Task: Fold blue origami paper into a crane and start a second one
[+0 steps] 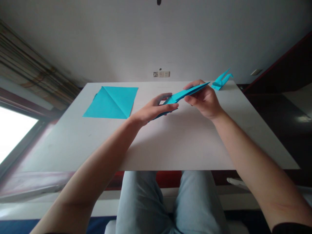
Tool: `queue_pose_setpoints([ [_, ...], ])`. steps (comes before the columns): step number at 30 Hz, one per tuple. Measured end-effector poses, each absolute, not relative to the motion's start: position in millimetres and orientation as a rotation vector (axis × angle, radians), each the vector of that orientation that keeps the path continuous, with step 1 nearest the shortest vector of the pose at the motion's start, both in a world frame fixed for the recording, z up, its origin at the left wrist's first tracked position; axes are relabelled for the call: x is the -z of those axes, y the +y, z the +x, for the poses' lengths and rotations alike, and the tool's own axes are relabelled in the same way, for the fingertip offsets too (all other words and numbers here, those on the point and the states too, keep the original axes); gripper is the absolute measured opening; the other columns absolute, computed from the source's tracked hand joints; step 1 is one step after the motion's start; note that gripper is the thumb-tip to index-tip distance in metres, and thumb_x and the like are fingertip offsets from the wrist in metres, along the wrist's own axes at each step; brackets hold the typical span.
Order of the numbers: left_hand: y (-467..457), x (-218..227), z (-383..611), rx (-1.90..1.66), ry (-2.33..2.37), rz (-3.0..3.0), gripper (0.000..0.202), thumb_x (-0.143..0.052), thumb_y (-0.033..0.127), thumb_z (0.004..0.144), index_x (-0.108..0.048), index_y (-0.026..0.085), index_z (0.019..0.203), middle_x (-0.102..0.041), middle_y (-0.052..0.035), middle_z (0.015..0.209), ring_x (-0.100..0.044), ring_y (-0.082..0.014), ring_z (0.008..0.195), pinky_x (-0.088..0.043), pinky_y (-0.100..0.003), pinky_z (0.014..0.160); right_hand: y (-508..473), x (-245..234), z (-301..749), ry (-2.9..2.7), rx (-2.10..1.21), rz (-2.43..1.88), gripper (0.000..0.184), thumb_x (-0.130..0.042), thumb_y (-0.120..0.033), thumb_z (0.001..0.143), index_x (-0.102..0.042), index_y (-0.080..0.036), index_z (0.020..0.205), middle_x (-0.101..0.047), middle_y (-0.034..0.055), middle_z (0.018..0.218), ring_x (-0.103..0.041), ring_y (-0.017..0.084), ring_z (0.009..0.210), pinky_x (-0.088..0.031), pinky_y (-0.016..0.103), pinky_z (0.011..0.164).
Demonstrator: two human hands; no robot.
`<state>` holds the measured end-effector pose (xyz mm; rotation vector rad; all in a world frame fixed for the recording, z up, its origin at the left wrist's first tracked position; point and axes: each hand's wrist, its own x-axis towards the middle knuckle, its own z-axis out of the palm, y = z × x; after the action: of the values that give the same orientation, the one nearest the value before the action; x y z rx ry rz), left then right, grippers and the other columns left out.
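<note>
A folded piece of blue origami paper (180, 95) is held in the air above the table by both hands, slanting up to the right. My left hand (158, 106) pinches its lower left part, thumb on the near side and fingers behind. My right hand (203, 97) grips the upper right part between thumb and fingers, close to the pointed tip. Parts of the paper are hidden behind the fingers. A blue paper crane (220, 81) stands on the table just beyond my right hand. Left of my left hand lies a flat blue paper sheet (114, 102) with a diagonal crease.
The white table (170, 143) reaches almost to the wall, its near edge above my legs (168, 201). Wall sockets (161, 74) sit just above the table's far edge. A curtain (29, 61) and a bright window (16, 133) are at the left.
</note>
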<state>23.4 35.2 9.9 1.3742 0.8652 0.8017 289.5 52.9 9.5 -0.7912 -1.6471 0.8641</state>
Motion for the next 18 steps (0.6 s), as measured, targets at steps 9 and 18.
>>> queue_pose_setpoints([
  [9, 31.3, -14.3, 23.2, -0.81, 0.876, 1.408, 0.09, -0.096, 0.07, 0.096, -0.07, 0.02, 0.166, -0.083, -0.0154, 0.143, -0.083, -0.0299, 0.123, -0.063, -0.038, 0.097, 54.1, -3.8, 291.3, -1.615, -0.917, -0.8, 0.069, -0.115, -0.08, 0.075, -0.082, -0.034, 0.115, -0.081, 0.0016, 0.108, -0.072, 0.021, 0.089, -0.065, 0.035, 0.071],
  [18, 31.0, -9.8, 26.3, -0.822, 0.914, 1.364, 0.085, -0.088, 0.071, 0.101, -0.065, 0.024, 0.168, -0.082, -0.0139, 0.149, -0.085, -0.032, 0.132, -0.063, -0.038, 0.098, 57.1, 1.2, 291.5, -1.622, -0.933, -0.815, 0.072, -0.113, -0.083, 0.075, -0.079, -0.035, 0.116, -0.073, -0.0004, 0.097, -0.065, 0.02, 0.081, -0.059, 0.036, 0.065],
])
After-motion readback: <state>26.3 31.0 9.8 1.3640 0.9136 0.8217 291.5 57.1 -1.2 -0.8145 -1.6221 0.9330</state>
